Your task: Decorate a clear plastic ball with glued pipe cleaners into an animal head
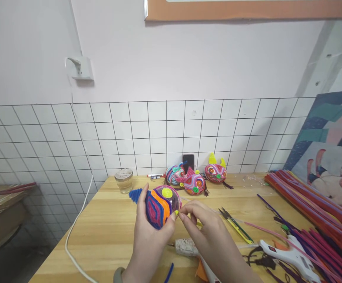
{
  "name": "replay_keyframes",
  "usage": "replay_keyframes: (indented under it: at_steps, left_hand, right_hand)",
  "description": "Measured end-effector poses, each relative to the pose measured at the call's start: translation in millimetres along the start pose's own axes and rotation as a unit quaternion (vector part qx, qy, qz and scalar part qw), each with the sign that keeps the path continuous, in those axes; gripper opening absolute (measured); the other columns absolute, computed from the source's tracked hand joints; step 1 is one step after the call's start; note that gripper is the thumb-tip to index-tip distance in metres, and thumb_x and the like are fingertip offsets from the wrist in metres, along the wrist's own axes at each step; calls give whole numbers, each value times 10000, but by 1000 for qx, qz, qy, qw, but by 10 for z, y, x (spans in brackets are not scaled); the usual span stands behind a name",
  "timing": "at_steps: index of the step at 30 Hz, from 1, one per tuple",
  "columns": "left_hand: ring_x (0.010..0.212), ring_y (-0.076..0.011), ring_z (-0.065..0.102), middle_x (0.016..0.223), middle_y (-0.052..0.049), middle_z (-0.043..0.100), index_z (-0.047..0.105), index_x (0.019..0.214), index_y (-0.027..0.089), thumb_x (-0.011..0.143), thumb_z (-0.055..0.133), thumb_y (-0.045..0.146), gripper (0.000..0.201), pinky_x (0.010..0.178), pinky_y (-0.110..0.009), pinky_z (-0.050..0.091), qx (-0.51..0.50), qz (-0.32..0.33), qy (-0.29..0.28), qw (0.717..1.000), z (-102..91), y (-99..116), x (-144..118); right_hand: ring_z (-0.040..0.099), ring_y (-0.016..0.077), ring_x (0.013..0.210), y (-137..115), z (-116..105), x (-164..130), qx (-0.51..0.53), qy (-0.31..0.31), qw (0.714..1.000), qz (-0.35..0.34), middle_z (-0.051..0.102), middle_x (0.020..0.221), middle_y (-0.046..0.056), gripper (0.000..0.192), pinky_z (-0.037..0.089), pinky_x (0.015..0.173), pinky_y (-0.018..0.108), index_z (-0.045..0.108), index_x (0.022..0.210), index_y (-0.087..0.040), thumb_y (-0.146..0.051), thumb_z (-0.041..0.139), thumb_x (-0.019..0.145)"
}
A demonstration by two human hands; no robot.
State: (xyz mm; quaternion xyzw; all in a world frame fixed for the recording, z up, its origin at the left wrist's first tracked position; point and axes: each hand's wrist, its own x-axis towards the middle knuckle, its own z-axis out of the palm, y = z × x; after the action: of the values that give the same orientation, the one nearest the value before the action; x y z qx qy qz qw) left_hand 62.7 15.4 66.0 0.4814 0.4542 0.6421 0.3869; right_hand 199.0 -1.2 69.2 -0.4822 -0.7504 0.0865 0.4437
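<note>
Head view: the left hand (151, 239) cups a striped ball (160, 206) above the wooden table (112, 232), fingers curled round it to steady it; the right hand (202, 224) pinches a small yellow bit (176, 212) against its side, glue gun (288, 255) near

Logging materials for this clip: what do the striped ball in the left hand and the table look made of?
The striped ball looks wound from fuzzy pipe cleaners in blue, magenta and orange bands, apparently under a glossy clear shell, judging by the sheen; a yellow disc sits on top. The left hand grips it. The table looks like pale varnished wood with visible grain and plank seams.
</note>
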Motion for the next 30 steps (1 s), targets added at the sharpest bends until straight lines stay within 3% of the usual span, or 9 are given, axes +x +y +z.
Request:
replay_keyframes:
  at_steps: [8, 14, 23, 30]
  left_hand:
    - [1110, -328, 588, 1256, -168, 553, 346, 1357, 158, 576, 716, 237, 868, 947, -451, 487, -3, -7, 15, 1000, 31, -1, 4]
    - [1090, -330, 604, 1258, -143, 559, 415, 1312, 218, 589, 716, 276, 786, 887, -448, 528, -4, 44, 67, 997, 53, -128, 1]
    - [1101, -310, 606, 1258, -142, 562, 405, 1328, 205, 630, 707, 271, 763, 915, -431, 518, 15, 60, 58, 996, 54, -54, -30]
    - [1170, -320, 553, 1325, -152, 514, 378, 1348, 206, 629, 714, 267, 796, 969, -457, 476, 36, 71, 74, 994, 60, -42, -83]
  right_hand:
    - [607, 184, 705, -52, 10, -9, -65, -4, 998, -24, 616, 784, 27, 169, 457, 629, 287, 525, 806, -210, -136, 419, 916]
    - [615, 172, 682, -82, 30, -6, -40, 15, 999, -2, 626, 765, 17, 154, 470, 610, 262, 535, 797, -219, -137, 444, 890]
    - [627, 170, 717, -102, 19, 7, -9, 19, 1000, 13, 644, 777, 20, 156, 474, 636, 248, 551, 787, -220, -130, 461, 876]
    - [549, 146, 616, -45, 114, -19, 39, 35, 997, 52, 581, 698, -1, 147, 429, 571, 226, 574, 786, -217, -187, 456, 867]
